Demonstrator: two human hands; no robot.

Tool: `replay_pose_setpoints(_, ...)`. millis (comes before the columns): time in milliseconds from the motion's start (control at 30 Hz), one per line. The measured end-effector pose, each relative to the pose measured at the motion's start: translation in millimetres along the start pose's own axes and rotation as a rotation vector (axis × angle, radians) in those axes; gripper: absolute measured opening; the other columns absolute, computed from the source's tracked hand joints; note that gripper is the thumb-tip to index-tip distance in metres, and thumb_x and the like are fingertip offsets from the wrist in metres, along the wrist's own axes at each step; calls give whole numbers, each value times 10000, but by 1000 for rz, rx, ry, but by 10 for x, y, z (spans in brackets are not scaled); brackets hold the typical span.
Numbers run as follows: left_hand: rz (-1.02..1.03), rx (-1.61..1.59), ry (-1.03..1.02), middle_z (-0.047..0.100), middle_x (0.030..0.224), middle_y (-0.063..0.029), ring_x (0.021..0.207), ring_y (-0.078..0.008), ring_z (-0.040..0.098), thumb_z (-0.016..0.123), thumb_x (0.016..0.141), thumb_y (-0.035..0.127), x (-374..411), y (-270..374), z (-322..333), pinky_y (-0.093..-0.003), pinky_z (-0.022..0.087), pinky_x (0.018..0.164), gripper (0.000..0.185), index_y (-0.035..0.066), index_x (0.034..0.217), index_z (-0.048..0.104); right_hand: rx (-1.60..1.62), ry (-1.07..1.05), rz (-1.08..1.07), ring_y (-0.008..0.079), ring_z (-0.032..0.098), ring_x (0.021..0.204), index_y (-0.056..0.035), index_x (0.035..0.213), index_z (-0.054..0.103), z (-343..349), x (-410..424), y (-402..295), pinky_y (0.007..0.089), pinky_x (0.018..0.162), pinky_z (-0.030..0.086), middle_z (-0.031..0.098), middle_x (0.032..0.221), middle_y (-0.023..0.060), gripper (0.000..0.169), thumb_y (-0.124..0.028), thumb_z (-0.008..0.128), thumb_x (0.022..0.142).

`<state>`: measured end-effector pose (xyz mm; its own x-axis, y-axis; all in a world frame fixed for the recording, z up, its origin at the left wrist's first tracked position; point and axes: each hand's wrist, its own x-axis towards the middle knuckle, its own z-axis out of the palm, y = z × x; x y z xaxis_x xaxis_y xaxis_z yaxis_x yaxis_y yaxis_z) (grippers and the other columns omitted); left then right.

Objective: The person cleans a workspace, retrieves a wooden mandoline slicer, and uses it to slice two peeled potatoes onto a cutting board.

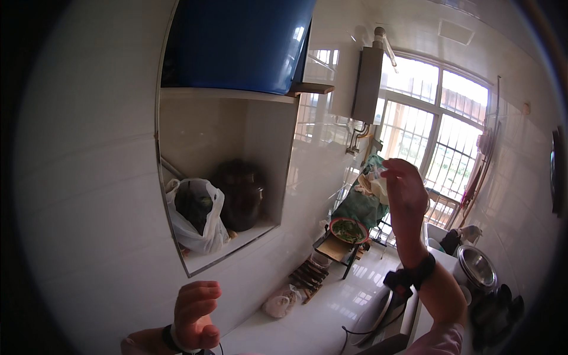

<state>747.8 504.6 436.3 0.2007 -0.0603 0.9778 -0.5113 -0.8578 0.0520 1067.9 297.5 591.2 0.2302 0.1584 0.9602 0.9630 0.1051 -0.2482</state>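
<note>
My left hand (pixel 197 315) is at the bottom of the view, below the wall niche, fingers curled with a gap to the thumb and nothing between them. My right hand (pixel 404 188) is raised on the right, bent at the wrist, and no held thing shows in it. A black device (pixel 410 277) is strapped round that wrist. In the niche stand a white plastic bag (pixel 213 242) with dark contents and a dark glazed jar (pixel 242 195). Above them, a large blue plastic barrel (pixel 239 44) rests on the niche's upper shelf (pixel 230 93).
A basin of green vegetables (pixel 349 230) sits on a small folding table (pixel 335 249). On the floor are a slatted wooden stool (pixel 309 276) and a clear bag (pixel 281 303). Steel bowls (pixel 478 268) stand on the right counter. A water heater (pixel 368 86) hangs near the barred window.
</note>
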Motion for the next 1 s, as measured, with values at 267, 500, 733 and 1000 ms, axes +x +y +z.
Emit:
replay_pose_setpoints(267, -240, -73, -87, 633, 1138, -222, 982, -338, 650, 517, 1018, 226, -430, -1111, 68, -446, 523, 895, 421, -58, 1327, 502, -69, -83, 140, 178, 683, 944, -11, 1186, 617, 1073, 1259, 1438, 315, 768, 554, 688, 1046, 101, 373, -322, 620, 979)
replay_pose_setpoints(500, -530, -313, -77, 646, 1062, -178, 898, -243, 663, 522, 1030, 207, -668, -2092, 131, -373, 545, 819, 439, -81, 1357, 465, 353, -32, 593, 241, 706, 922, 10, 1132, 600, 2013, 2336, 2166, 337, 816, 585, 692, 935, 161, 613, -557, 659, 907)
replay_pose_setpoints(733, -564, -280, -174, 646, 1029, -153, 875, -212, 663, 530, 1029, 159, -788, -2587, 144, -339, 544, 793, 367, -66, 1317, 499, 620, 115, 368, 287, 692, 969, 98, 1102, 540, 2467, 2555, 2438, 359, 823, 616, 631, 1090, 210, 369, -252, 531, 984)
replay_pose_setpoints(1000, -541, -302, -313, 669, 939, -136, 799, -231, 653, 555, 1018, 194, -645, -2739, 272, -338, 534, 730, 345, -33, 1277, 544, 256, 298, 25, 264, 710, 753, 126, 1022, 559, 1938, 2883, 2067, 343, 740, 629, 651, 926, 187, 340, -209, 545, 965)
